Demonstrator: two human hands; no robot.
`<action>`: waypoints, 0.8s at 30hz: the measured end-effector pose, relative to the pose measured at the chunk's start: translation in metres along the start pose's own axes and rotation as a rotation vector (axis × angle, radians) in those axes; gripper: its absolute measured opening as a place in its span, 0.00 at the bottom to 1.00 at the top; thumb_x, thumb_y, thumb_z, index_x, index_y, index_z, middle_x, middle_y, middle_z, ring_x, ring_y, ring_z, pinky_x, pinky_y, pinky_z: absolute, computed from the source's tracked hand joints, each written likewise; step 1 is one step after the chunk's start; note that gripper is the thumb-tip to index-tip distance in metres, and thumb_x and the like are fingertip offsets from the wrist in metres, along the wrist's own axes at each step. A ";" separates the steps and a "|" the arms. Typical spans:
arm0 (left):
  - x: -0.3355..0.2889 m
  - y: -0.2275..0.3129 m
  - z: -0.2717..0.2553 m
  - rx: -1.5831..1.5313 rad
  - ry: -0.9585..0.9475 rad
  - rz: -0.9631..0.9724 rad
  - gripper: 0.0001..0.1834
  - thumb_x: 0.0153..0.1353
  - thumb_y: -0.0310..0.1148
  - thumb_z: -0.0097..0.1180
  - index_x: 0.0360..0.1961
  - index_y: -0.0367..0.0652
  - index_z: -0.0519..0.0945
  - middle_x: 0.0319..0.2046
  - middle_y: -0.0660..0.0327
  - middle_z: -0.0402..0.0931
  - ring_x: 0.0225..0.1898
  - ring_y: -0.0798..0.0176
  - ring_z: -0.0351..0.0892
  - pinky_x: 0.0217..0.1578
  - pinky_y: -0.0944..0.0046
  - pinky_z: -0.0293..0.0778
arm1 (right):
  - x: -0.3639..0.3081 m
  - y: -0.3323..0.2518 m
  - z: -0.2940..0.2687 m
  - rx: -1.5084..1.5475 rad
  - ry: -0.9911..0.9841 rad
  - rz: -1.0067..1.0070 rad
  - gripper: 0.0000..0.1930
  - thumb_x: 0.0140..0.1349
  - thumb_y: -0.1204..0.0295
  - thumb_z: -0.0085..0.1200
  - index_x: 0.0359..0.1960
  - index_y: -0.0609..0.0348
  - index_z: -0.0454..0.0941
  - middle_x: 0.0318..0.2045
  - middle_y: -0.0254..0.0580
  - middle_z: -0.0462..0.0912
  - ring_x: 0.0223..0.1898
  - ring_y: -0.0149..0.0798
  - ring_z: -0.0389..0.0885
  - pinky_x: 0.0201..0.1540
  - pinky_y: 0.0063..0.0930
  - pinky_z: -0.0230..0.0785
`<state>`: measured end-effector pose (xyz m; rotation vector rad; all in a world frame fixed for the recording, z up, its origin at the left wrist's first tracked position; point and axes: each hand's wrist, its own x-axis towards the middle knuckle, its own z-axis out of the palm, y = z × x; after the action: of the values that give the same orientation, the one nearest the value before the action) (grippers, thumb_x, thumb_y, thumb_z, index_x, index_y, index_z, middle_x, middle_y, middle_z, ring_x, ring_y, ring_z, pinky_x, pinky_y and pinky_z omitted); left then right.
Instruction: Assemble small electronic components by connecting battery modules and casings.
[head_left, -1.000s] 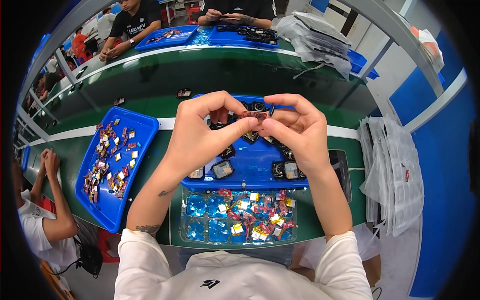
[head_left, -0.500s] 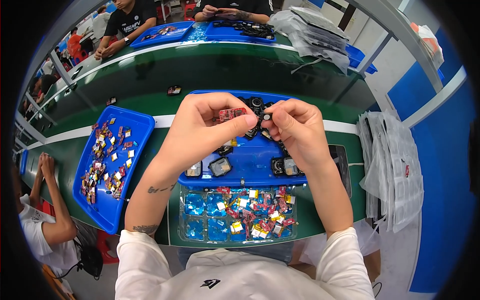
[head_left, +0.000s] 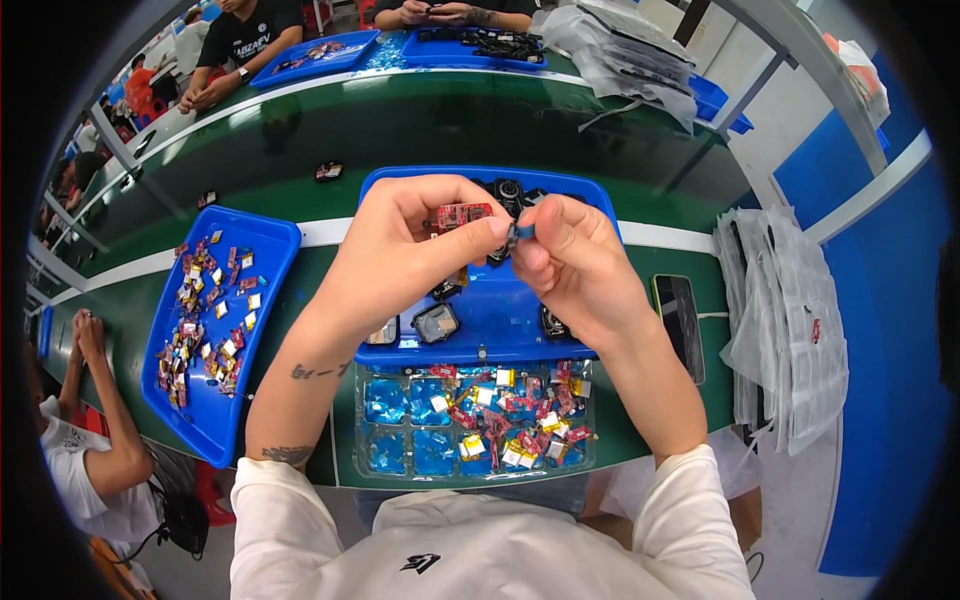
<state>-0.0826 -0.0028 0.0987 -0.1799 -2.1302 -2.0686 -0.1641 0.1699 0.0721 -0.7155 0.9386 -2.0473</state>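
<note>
Above the middle blue tray (head_left: 505, 310), my left hand (head_left: 390, 245) pinches a small red circuit board (head_left: 463, 216) between thumb and fingers. My right hand (head_left: 585, 255) is closed beside it, with a small blue strip of film (head_left: 525, 232) between thumb and forefinger. The strip meets a small grey part at my left thumb tip; whether it is attached there I cannot tell. Black device housings (head_left: 510, 192) lie in the tray behind my hands. Nearer, a grey open case (head_left: 436, 323) sits in the same tray.
A clear compartment tray (head_left: 410, 472) with red boards and small batteries (head_left: 520, 410) is at the near edge. Another blue tray (head_left: 275, 235) of boards stands left. A phone (head_left: 680, 325) and bagged stacks (head_left: 790, 340) are right. Co-workers' hands (head_left: 88, 330) show left and across.
The blue strip now shows between my hands, where a small round dark-and-silver part was at my right fingertips. My left hand keeps the red board. The view has shifted slightly.
</note>
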 end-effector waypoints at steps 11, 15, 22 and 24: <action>-0.002 0.011 -0.016 -0.032 0.039 0.118 0.07 0.57 0.30 0.60 0.33 0.37 0.81 0.26 0.66 0.78 0.27 0.78 0.71 0.28 0.77 0.67 | 0.014 0.036 -0.024 -1.688 -0.162 -0.272 0.10 0.52 0.70 0.60 0.38 0.50 0.83 0.35 0.38 0.74 0.40 0.43 0.75 0.43 0.37 0.70; -0.002 0.010 -0.012 -0.031 -0.005 0.119 0.07 0.56 0.30 0.62 0.31 0.37 0.82 0.26 0.66 0.79 0.26 0.78 0.71 0.27 0.77 0.66 | 0.010 0.056 -0.014 -1.693 -0.241 -0.213 0.14 0.48 0.66 0.65 0.38 0.51 0.84 0.34 0.36 0.70 0.41 0.40 0.69 0.41 0.33 0.69; -0.003 0.008 -0.011 0.055 -0.020 0.106 0.04 0.54 0.27 0.61 0.27 0.36 0.81 0.24 0.67 0.77 0.25 0.78 0.71 0.28 0.77 0.66 | 0.011 0.056 -0.020 -1.586 -0.259 -0.303 0.12 0.42 0.68 0.68 0.31 0.52 0.83 0.33 0.36 0.69 0.40 0.40 0.68 0.40 0.33 0.68; -0.001 0.008 -0.010 0.070 -0.017 0.118 0.04 0.54 0.26 0.61 0.27 0.36 0.81 0.25 0.66 0.77 0.27 0.77 0.71 0.29 0.76 0.67 | 0.010 0.059 -0.018 -1.571 -0.250 -0.245 0.11 0.40 0.67 0.69 0.26 0.53 0.81 0.33 0.36 0.69 0.40 0.41 0.68 0.40 0.32 0.68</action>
<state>-0.0799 -0.0126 0.1065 -0.3071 -2.1429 -1.9311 -0.1589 0.1425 0.0163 -1.8350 2.3135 -0.9537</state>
